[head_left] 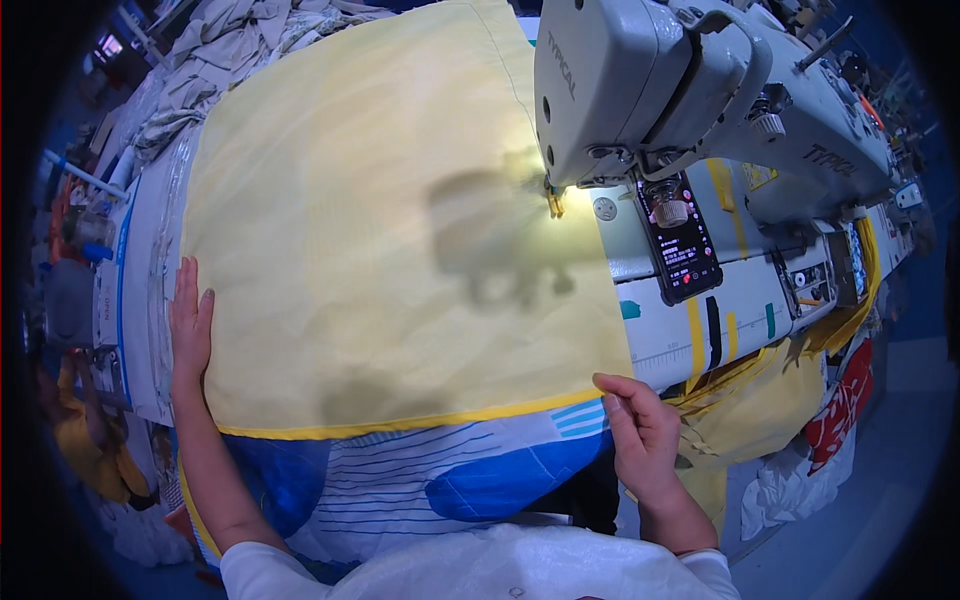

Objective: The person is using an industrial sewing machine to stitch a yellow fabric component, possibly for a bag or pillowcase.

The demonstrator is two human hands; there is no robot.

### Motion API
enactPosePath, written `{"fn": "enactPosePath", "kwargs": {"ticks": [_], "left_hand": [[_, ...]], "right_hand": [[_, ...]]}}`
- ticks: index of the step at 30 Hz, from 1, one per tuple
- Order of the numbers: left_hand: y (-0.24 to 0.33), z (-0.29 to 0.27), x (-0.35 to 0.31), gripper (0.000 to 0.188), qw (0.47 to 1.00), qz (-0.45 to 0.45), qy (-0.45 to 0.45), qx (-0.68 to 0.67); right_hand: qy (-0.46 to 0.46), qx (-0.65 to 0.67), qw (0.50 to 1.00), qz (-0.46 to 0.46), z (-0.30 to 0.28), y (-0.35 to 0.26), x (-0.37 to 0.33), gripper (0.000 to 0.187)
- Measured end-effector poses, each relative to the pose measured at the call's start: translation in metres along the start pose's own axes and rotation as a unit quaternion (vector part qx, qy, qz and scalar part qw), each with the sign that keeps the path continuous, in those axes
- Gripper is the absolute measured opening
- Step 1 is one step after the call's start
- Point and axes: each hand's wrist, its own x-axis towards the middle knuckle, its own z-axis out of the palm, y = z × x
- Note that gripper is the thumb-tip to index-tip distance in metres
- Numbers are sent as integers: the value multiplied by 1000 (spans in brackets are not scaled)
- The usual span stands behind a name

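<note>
A large pale yellow cloth (330, 250) lies spread over the bed of a sewing machine (610, 90). Its right edge runs under the lit presser foot (556, 203). Along the cloth's left edge my left hand (190, 325) rests flat, fingers stretched out. At the near right corner, my right hand (645, 430) pinches the cloth's bright yellow hem (420, 424) between thumb and forefinger. A blue-and-white patterned fabric (400, 485) hangs below that hem, over my lap. The machine's shadow falls on the middle of the cloth.
A phone (682, 245) with a lit screen lies on the machine bed, right of the needle area. Coloured tape strips (712, 330) mark the bed's front. Crumpled grey fabric (240, 50) is heaped at the far left. Yellow cloth (750, 400) and a red piece (842, 405) hang at right.
</note>
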Motion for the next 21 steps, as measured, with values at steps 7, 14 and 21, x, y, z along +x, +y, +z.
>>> {"fn": "enactPosePath", "kwargs": {"ticks": [7, 14, 21], "left_hand": [[-4, 10, 46, 52, 1000, -1, 4, -8], [-5, 14, 76, 53, 1000, 7, 9, -13], [-10, 19, 97, 53, 1000, 18, 17, -4]], "right_hand": [[-70, -101, 992, -6, -10, -28, 48, 18], [-74, -180, 979, -60, -8, -41, 65, 20], [-81, -180, 979, -40, -4, -47, 83, 19]]}}
